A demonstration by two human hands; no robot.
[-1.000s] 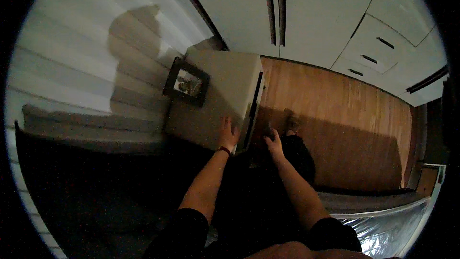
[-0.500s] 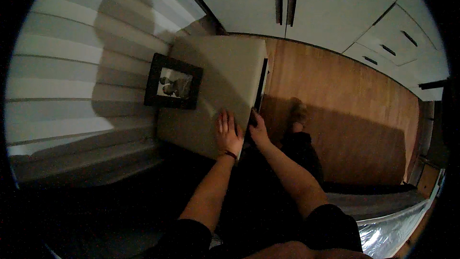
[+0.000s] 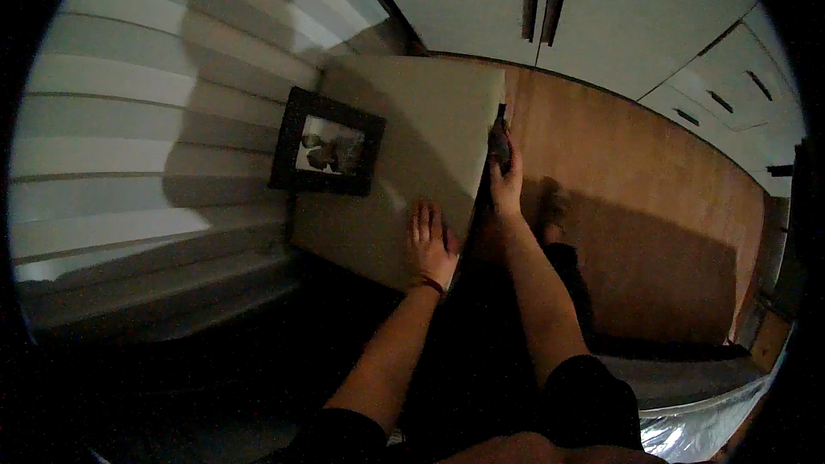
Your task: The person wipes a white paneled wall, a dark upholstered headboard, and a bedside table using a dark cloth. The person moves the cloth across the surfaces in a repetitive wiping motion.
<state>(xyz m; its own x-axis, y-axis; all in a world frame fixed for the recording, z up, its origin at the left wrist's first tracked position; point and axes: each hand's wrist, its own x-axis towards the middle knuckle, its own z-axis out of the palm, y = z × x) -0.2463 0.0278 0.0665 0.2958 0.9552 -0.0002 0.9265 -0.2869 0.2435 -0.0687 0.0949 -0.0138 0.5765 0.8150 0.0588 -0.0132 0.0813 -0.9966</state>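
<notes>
A pale, box-like bedside cabinet [image 3: 430,112] stands between the slatted wall and the wooden floor. My left hand [image 3: 432,245] rests flat on its top near the close right corner, fingers stretched out. At the cabinet's right side, my right hand [image 3: 507,176] has its fingers curled round a dark grey thing [image 3: 499,148] against a black strip [image 3: 501,112] along that side. The dim light hides what this thing is. On the cabinet's left part lies or leans a black picture frame [image 3: 375,155] with a black-and-white photo, apart from both hands.
White slats [image 3: 112,116] line the left, with my shadow on them. White cupboard doors [image 3: 447,0] with dark handles and drawers [image 3: 713,107] close off the far side. My foot [image 3: 554,206] is on the wooden floor [image 3: 636,172]. Shiny clear plastic [image 3: 696,425] lies at lower right.
My right hand has slid away from me along the cabinet's right side, and the dark grey thing now shows in it. My left hand stays flat on top. The whole view has shifted slightly.
</notes>
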